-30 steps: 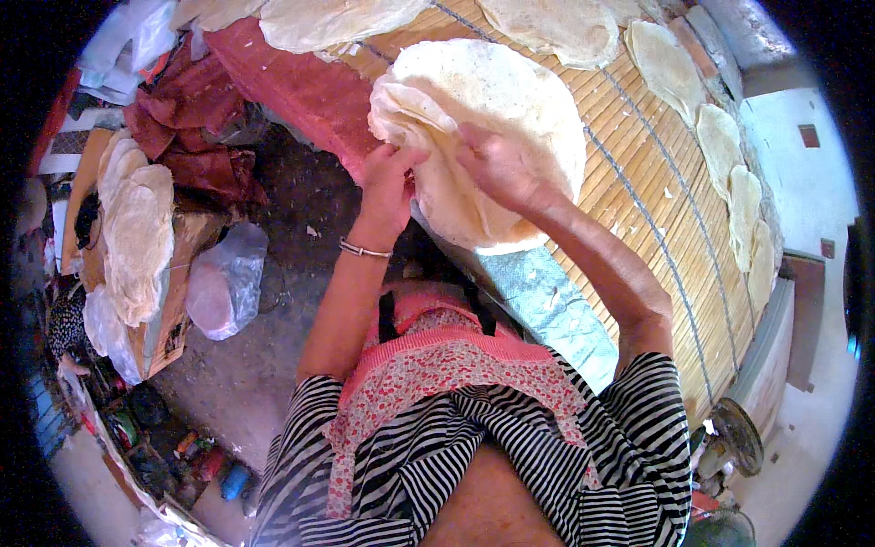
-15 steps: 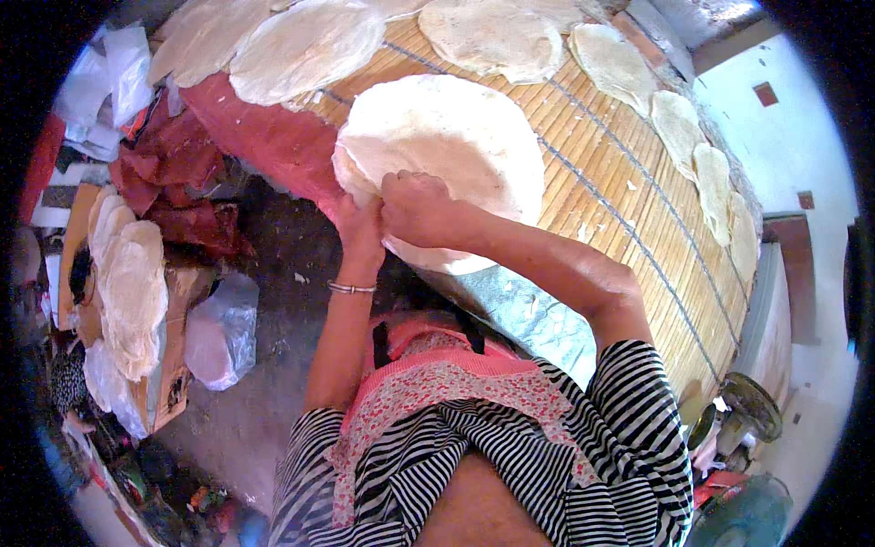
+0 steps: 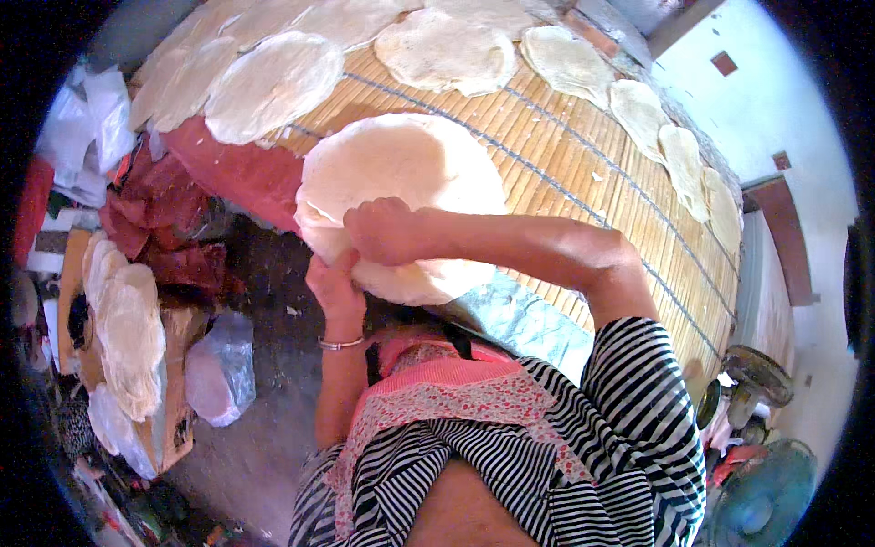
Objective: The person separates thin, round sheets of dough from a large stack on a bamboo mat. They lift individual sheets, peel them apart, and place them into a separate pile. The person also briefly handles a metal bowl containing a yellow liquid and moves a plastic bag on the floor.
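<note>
A sunlit white wall (image 3: pixel 784 100) rises right; a teal fan (image 3: pixel 761 506) stands on grey floor (image 3: pixel 264 447).

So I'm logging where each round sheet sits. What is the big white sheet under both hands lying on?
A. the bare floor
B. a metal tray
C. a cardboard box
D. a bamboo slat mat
D: the big white sheet lies on the bamboo slat mat, with the left hand and right hand at its near edge.

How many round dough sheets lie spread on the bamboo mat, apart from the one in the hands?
About 8. Two at the upper left, three along the top, three down the right edge. Overlaps at the upper left may hide more.
</note>
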Action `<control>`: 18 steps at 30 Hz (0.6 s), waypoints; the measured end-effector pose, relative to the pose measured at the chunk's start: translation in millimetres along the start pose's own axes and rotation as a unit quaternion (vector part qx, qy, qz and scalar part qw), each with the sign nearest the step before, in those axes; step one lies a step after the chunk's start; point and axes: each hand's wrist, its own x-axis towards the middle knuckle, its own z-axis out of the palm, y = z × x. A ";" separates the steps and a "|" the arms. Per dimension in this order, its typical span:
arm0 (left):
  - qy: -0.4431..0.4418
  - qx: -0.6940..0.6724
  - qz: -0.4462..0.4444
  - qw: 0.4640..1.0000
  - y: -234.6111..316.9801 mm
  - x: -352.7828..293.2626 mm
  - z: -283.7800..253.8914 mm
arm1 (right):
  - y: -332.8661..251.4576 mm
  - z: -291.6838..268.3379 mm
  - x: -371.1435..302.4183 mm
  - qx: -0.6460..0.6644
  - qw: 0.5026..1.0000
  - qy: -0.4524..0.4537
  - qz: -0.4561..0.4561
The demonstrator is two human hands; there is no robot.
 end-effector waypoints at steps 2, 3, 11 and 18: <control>-0.009 -0.026 -0.004 1.000 -10.3 2.6 -9.3 | 46.0 9.8 15.7 0.029 0.999 0.034 -0.007; -0.029 -0.042 -0.015 0.999 -17.5 0.8 -2.3 | 120.0 27.6 26.1 0.085 0.978 0.126 -0.140; 0.053 -0.054 -0.048 0.996 -44.1 5.8 -34.3 | 174.3 -189.0 -19.0 0.268 0.930 0.236 0.093; 0.029 -0.011 -0.009 0.999 -45.8 3.1 -44.0 | 289.3 -245.7 -126.3 0.404 0.819 0.385 0.135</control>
